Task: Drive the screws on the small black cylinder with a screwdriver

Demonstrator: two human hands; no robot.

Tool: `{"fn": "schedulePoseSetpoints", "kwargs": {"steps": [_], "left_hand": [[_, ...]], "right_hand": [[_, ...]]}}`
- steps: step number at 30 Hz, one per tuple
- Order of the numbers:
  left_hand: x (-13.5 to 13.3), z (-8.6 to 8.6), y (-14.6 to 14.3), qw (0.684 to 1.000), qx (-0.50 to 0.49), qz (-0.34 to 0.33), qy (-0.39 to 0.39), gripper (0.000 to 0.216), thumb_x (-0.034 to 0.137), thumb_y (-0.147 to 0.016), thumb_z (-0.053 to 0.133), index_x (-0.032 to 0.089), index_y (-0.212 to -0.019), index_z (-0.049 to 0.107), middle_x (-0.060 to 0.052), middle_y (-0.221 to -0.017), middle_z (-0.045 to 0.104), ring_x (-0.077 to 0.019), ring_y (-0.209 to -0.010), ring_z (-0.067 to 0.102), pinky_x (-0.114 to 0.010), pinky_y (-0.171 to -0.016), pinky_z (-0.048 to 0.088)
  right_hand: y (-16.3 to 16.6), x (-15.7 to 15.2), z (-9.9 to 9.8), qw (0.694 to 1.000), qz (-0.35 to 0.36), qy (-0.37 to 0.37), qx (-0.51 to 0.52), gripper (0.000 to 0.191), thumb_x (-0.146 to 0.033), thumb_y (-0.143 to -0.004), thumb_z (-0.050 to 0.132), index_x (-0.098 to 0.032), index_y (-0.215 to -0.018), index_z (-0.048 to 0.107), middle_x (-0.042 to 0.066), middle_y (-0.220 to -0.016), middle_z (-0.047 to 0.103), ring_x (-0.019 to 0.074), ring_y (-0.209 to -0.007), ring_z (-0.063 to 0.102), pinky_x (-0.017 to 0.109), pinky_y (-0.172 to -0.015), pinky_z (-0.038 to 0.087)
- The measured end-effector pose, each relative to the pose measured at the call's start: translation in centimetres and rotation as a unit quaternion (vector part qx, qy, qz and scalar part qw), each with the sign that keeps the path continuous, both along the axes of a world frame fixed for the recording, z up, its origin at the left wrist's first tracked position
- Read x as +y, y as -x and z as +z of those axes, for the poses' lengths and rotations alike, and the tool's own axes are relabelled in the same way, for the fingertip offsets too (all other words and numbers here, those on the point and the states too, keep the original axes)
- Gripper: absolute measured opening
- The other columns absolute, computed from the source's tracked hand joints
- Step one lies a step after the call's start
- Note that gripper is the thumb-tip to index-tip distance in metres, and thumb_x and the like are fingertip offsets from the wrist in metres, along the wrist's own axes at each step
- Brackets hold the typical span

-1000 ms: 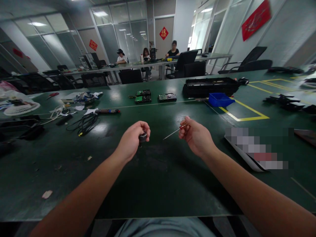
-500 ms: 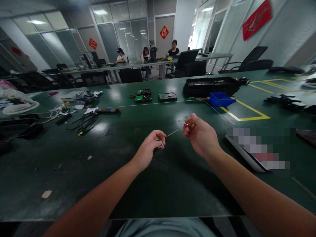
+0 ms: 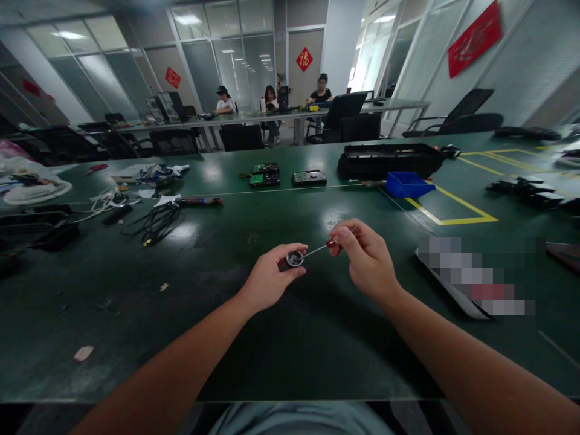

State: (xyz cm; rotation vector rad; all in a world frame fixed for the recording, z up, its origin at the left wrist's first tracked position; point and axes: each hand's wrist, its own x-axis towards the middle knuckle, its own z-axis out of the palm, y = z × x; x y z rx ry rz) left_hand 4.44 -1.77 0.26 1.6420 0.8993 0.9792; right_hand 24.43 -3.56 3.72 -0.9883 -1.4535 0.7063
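Observation:
Between the thumb and fingers of my left hand is a small round part, dark inside with a light metallic rim. Its open face is turned up toward me. My right hand is closed around the reddish, see-through handle of a screwdriver. The thin shaft points left, and its tip reaches the inside of the round part; the exact contact point is too small to make out. Both hands are held above the green table.
Hard drives and green circuit boards lie farther back. A blue bin stands before a long black casing. Left are a cabled tool and a white fan grille. A pale, pixelated item lies right. People sit beyond.
My left hand has turned the round part so its open face shows. My right hand has moved slightly left and down, bringing the screwdriver tip into the part.

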Motion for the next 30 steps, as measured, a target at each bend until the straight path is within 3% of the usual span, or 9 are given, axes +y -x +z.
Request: {"fn": "schedulePoseSetpoints", "kwargs": {"steps": [5, 8, 13, 19, 23, 26, 30], "left_hand": [[-0.1, 0.0, 0.0, 1.0, -0.001, 0.027, 0.017, 0.044, 0.008, -0.075, 0.075, 0.019, -0.115, 0.062, -0.007, -0.11, 0.069, -0.021, -0.104, 0.064, -0.037, -0.096, 0.048], [0.0, 0.0, 0.2, 0.998, 0.037, 0.045, -0.006, 0.034, 0.01, -0.074, 0.077, 0.019, -0.105, 0.066, -0.005, -0.108, 0.07, -0.0208, -0.101, 0.064, -0.036, -0.093, 0.048], [0.3, -0.3, 0.4, 0.996, 0.051, 0.06, -0.049, 0.037, 0.011, -0.075, 0.077, 0.022, -0.11, 0.068, -0.004, -0.109, 0.07, -0.0207, -0.103, 0.064, -0.036, -0.095, 0.048], [0.6, -1.0, 0.6, 0.994, 0.058, 0.063, -0.064, 0.041, 0.014, -0.076, 0.077, 0.025, -0.114, 0.069, -0.002, -0.115, 0.07, -0.0213, -0.109, 0.063, -0.038, -0.101, 0.046], [0.9, -1.2, 0.8, 0.993, 0.064, 0.071, -0.072, 0.04, 0.014, -0.078, 0.076, 0.027, -0.115, 0.069, -0.001, -0.116, 0.07, -0.0208, -0.11, 0.063, -0.038, -0.103, 0.045], [1.1, -1.2, 0.9, 0.989, 0.085, 0.089, -0.084, 0.039, 0.012, -0.078, 0.076, 0.028, -0.114, 0.07, 0.0, -0.118, 0.07, -0.0208, -0.115, 0.062, -0.038, -0.107, 0.043], [1.1, -1.1, 0.9, 0.986, 0.116, 0.089, -0.076, 0.041, 0.01, -0.079, 0.075, 0.03, -0.114, 0.071, 0.001, -0.119, 0.07, -0.02, -0.117, 0.061, -0.039, -0.11, 0.04]], "right_hand": [[-0.1, 0.1, -0.4, 0.998, -0.037, -0.013, -0.055, 0.02, -0.038, -0.098, 0.052, -0.024, -0.089, 0.062, 0.0, -0.07, 0.063, 0.0164, -0.066, 0.06, 0.032, -0.065, 0.046], [-0.3, 0.3, -0.7, 0.995, -0.044, -0.028, -0.088, 0.022, -0.039, -0.099, 0.052, -0.022, -0.088, 0.062, -0.001, -0.068, 0.063, 0.0155, -0.064, 0.06, 0.031, -0.063, 0.046], [-0.3, 0.3, -0.6, 0.99, -0.051, -0.039, -0.123, 0.022, -0.039, -0.099, 0.052, -0.021, -0.09, 0.062, -0.001, -0.069, 0.065, 0.0141, -0.063, 0.062, 0.027, -0.059, 0.045], [-0.5, 0.1, 0.1, 0.974, -0.076, -0.066, -0.204, 0.026, -0.041, -0.089, 0.066, -0.021, -0.073, 0.066, -0.004, -0.054, 0.058, 0.0114, -0.046, 0.052, 0.026, -0.048, 0.037], [-0.4, 0.1, 0.0, 0.977, -0.051, -0.062, -0.197, 0.014, -0.035, -0.092, 0.062, -0.021, -0.092, 0.067, 0.0, -0.071, 0.069, 0.0147, -0.059, 0.063, 0.027, -0.056, 0.046], [-0.3, 0.1, -0.3, 0.977, -0.03, -0.076, -0.198, 0.017, -0.026, -0.094, 0.055, -0.022, -0.11, 0.06, 0.002, -0.083, 0.069, 0.017, -0.073, 0.067, 0.03, -0.067, 0.05], [-0.4, 0.2, -0.1, 0.975, -0.001, -0.059, -0.216, 0.014, -0.024, -0.096, 0.05, -0.022, -0.106, 0.059, 0.002, -0.084, 0.067, 0.017, -0.074, 0.066, 0.029, -0.067, 0.048]]}}
